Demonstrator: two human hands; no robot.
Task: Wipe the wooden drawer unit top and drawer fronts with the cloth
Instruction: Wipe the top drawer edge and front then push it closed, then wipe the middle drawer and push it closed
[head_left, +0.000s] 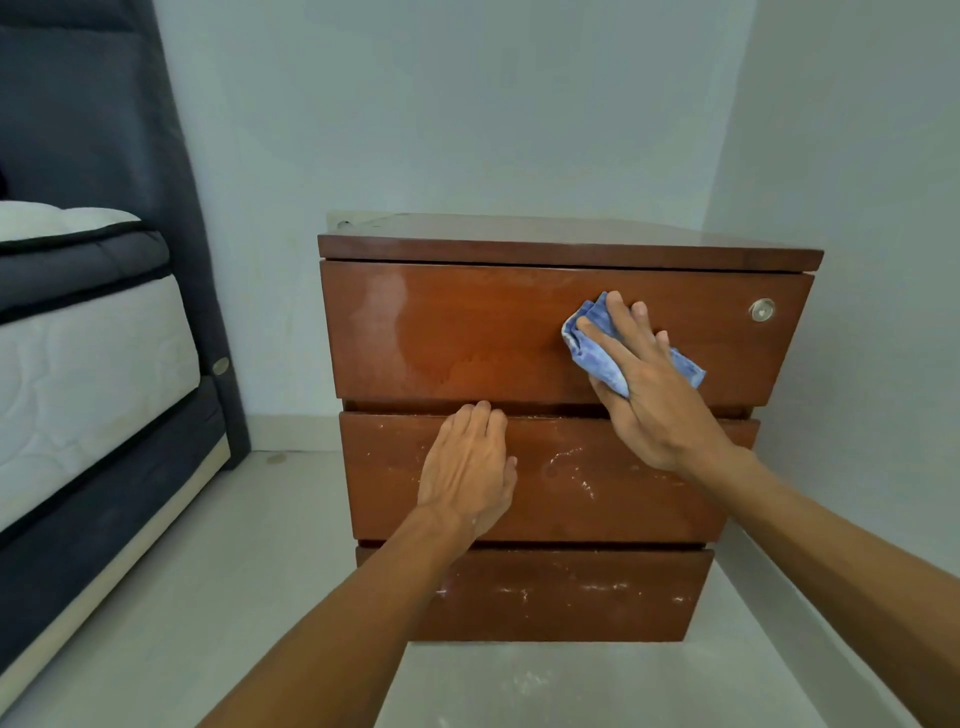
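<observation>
Straight-fingered right hand (654, 400) presses cloth (584, 353) on top drawer (467, 332); left hand (465, 473) lies flat.

Pale walls (467, 104) meet in corner, light floor (208, 571), white quilted mattress (78, 364) at left, dark headboard (130, 104) behind it

Nothing readable here: no text, label, brand or number. The small oval metal badge (220, 366) on the dark upholstered bed frame (208, 291), well out to the left of the left hand (464, 470), is too small to read. The round silver lock (761, 310) on the brown wooden top drawer front (467, 332), right of the right hand (649, 384), is too blurred to make out.
</observation>
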